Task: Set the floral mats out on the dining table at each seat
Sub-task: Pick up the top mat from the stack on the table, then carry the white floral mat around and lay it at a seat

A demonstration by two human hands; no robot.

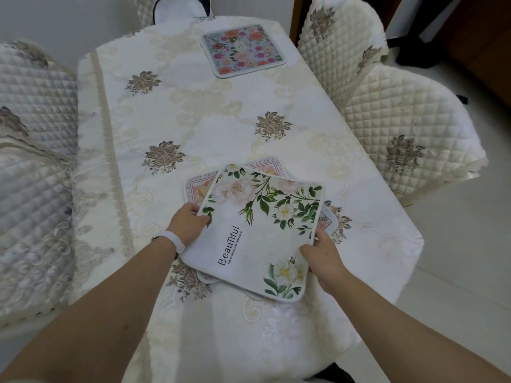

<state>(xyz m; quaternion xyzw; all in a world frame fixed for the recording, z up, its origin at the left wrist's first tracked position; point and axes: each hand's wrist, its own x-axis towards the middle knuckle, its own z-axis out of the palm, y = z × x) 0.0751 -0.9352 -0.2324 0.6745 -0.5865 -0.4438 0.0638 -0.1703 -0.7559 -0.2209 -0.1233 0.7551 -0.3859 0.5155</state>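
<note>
A white floral mat [260, 230] with green leaves and the word "Beautiful" lies tilted on top of a small stack near the table's front. My left hand [188, 222] grips its left edge and my right hand [323, 252] grips its right edge. Under it a pink-bordered mat [197, 186] with lettering peeks out at the left, top and right. A blue mat [243, 49] with pink and orange flowers lies flat at the far end of the table, toward the right side.
The table [193, 114] wears a white cloth with brown embroidered flowers. Quilted covered chairs stand at the right [401, 128], at the far right [340, 37] and along the left [30, 161]. Pale floor shows at the right.
</note>
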